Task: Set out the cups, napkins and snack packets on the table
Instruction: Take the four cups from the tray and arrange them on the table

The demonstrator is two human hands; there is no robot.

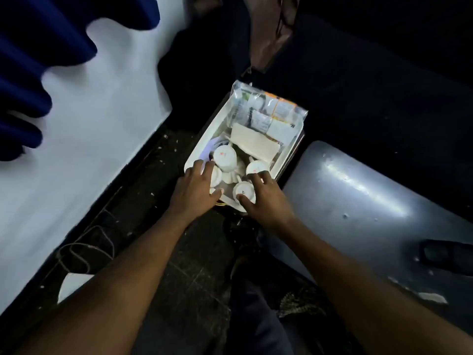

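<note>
A white tray (208,133) sits low between a white surface and a grey table. It holds three upside-down white cups: one at the left (225,155), one at the right (256,167) and the nearest (243,190). Folded napkins (253,144) lie behind them. A clear bag of snack packets (268,111) fills the far end. My left hand (195,190) lies with spread fingers over the tray's near-left corner, its fingertips beside the left cup. My right hand (266,201) curls thumb and fingers round the nearest cup.
The grey table (358,201) stands to the right of the tray, with a dark object (445,254) near its right edge. Blue curtain folds (38,60) hang at the upper left. A cable (84,249) loops on the dark floor by the white surface (89,129).
</note>
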